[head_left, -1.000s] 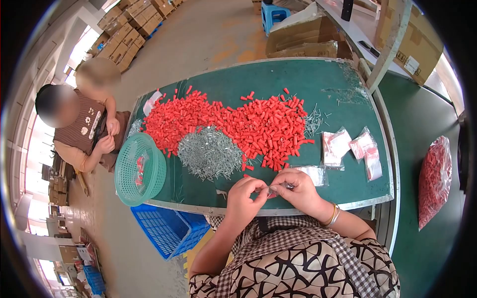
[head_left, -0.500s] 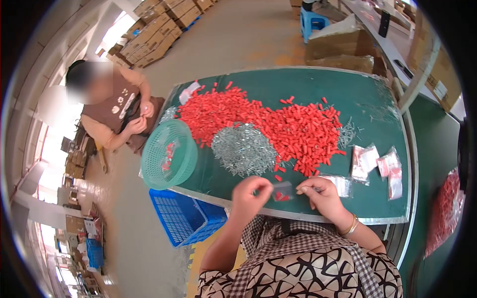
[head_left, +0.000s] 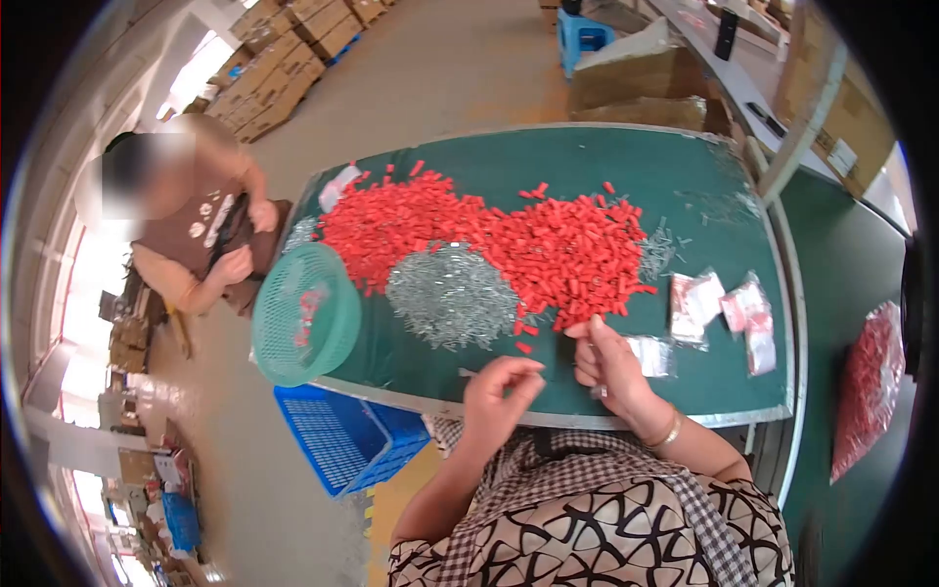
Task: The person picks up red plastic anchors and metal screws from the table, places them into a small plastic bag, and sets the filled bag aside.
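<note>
My left hand point(head_left: 501, 399) is closed over the table's near edge, thumb and fingertips together; what it holds, if anything, cannot be made out. A small pale scrap point(head_left: 467, 373) shows beside it. My right hand point(head_left: 614, 370) is curled, its fingertips just below the heap of red plastic plugs point(head_left: 587, 254). Something small and shiny shows under its curled fingers, too small to name. The pile of silver screws point(head_left: 452, 293) lies beyond my left hand. To the right of my right hand are a clear bag point(head_left: 652, 356) and filled small bags point(head_left: 693, 308).
A green mesh basket point(head_left: 306, 315) stands at the table's left edge, above a blue crate point(head_left: 337, 435). A co-worker point(head_left: 201, 220) is at the left end. More small bags point(head_left: 751, 318) lie on the right, and a large bag of red pieces point(head_left: 869, 391) is beyond the table.
The small clear bag with red pieces no longer shows between my hands. My right hand has risen towards the red heap and curled more. The whole view has shifted slightly.
</note>
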Demonstrator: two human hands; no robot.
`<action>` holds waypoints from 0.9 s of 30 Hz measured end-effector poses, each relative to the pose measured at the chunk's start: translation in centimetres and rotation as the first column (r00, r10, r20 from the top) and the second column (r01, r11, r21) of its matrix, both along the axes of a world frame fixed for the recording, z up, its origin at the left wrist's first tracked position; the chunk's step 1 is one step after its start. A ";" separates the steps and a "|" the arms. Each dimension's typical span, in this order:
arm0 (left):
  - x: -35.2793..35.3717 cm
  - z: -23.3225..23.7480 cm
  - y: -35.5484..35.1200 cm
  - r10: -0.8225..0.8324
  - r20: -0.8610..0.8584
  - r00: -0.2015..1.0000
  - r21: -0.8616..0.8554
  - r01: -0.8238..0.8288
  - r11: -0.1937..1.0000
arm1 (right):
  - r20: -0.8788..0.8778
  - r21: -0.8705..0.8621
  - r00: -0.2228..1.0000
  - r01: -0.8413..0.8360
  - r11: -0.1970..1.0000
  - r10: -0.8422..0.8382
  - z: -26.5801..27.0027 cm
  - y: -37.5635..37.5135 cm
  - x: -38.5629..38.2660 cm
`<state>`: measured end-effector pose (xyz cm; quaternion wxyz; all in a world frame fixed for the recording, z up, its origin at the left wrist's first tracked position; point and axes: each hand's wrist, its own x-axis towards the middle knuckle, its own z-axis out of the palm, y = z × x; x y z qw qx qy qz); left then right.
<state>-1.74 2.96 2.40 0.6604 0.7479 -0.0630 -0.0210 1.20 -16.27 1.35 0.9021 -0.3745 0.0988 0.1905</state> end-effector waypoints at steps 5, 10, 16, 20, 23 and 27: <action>-0.2 1.6 -5.5 -0.181 0.104 0.978 0.284 0.145 0.948 | 0.041 -0.143 0.992 0.123 0.982 -0.119 0.5 0.6 0.0; 0.3 -0.9 -6.0 -0.249 0.303 0.920 0.324 0.147 0.935 | 0.055 -0.069 0.986 0.158 0.985 -0.155 -1.1 0.2 0.3; 0.4 -3.0 -4.8 -0.025 -0.072 0.997 -0.200 0.010 0.980 | -0.030 -0.059 0.983 0.178 0.982 -0.180 -1.6 -0.8 0.5; 0.9 -1.4 -3.6 0.010 -0.311 0.950 -0.430 -0.150 0.890 | 0.158 -0.089 0.979 0.144 0.986 -0.129 -1.2 -1.8 0.0; 1.1 -0.7 -3.6 0.001 -0.332 0.943 -0.537 -0.189 0.822 | 0.629 -0.515 0.778 0.408 0.754 0.009 -0.1 -2.1 -0.7; 1.1 -0.6 -3.5 -0.041 -0.305 0.952 -0.498 -0.122 0.859 | 0.525 -0.582 0.851 0.349 0.735 0.010 1.8 -2.6 -1.6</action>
